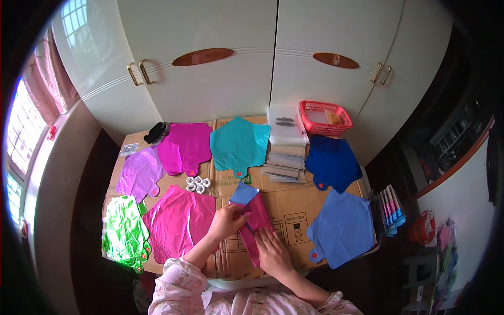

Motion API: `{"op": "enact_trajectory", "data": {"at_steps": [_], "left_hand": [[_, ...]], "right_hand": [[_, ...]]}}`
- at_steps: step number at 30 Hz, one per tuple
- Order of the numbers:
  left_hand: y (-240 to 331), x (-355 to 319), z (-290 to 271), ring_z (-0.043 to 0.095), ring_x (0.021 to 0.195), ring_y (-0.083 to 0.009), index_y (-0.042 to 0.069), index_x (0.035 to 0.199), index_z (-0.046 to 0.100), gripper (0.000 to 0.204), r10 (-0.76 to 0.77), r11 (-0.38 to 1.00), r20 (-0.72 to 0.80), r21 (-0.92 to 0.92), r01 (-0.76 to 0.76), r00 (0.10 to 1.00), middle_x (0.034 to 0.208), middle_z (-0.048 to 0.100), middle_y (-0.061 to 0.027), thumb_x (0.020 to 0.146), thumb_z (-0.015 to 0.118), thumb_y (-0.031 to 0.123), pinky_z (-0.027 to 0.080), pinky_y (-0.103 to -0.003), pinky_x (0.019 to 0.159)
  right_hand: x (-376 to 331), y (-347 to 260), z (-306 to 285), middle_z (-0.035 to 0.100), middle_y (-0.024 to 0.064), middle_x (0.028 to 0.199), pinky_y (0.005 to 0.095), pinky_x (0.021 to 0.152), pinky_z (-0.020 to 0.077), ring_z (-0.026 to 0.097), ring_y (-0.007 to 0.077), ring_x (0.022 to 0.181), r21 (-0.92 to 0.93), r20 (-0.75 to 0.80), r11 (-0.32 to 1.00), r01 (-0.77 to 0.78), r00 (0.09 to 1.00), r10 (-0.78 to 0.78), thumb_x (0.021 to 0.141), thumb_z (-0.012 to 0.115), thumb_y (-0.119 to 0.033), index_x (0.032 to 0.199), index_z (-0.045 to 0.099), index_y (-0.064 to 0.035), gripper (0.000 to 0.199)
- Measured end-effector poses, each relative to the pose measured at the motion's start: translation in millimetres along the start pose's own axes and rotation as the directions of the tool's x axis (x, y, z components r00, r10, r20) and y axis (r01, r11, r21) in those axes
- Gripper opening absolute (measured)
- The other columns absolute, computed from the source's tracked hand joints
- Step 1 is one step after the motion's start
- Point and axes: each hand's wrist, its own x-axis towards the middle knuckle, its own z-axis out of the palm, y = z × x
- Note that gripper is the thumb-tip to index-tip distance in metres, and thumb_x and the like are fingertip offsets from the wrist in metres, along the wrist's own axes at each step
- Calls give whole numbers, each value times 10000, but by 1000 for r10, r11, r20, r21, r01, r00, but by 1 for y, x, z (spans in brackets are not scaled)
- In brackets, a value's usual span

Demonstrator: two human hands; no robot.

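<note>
A folded strip of magenta foil balloons (pixel 255 210) lies in front of me on the cardboard, with a blue foil piece (pixel 244 193) showing at its far end. My left hand (pixel 226 223) is closed, its fingertips pinching the foil at the strip's left side. Stretched flat over the strip's near right part, my right hand (pixel 272 252) presses it down with its fingers out. Beside my left forearm is a pile of flat pink foil balloons (pixel 181 220). Farther right rests a light blue foil balloon (pixel 342 228).
Other flat balloons lie around: green (pixel 123 228), lilac (pixel 139 170), purple (pixel 186 148), teal (pixel 240 143) and dark blue (pixel 332 163). White ribbon rolls (pixel 195 185), stacked cards (pixel 285 164), clear bags (pixel 287 137) and a red basket (pixel 315 127) share the cardboard-covered table (pixel 294 202). Cupboards (pixel 210 84) stand behind.
</note>
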Motion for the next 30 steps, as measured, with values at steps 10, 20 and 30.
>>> {"op": "enact_trajectory", "data": {"at_steps": [10, 20, 30], "left_hand": [[-24, 18, 0, 596, 699, -303, -3, 678, 625, 211, 64, 977, 31, 200, -69, 997, 685, 594, -153, 715, 686, 195, 495, -396, 671], [-24, 22, -3, 593, 724, -301, 11, 679, 625, 169, 86, 969, 71, 227, -100, 994, 677, 584, -146, 692, 683, 169, 493, -397, 684], [-24, 24, -5, 600, 714, -295, 2, 683, 626, 165, 87, 969, 97, 224, -107, 992, 691, 583, -151, 684, 689, 155, 497, -386, 677]], "right_hand": [[-1, -4, 0, 514, 186, 1296, 437, 1085, 301, 432, 314, 1273, -65, 14, 997, 42, 999, -42, 836, 494, -110, 1223, 527, 34, 415], [0, 0, -1, 512, 212, 1282, 425, 1094, 300, 436, 317, 1266, -85, 53, 991, 106, 993, -102, 839, 463, -109, 1214, 516, 60, 414], [1, 3, 0, 506, 225, 1284, 431, 1068, 337, 472, 336, 1231, -7, 33, 994, 112, 993, -112, 837, 466, -94, 1206, 516, 66, 406]]}}
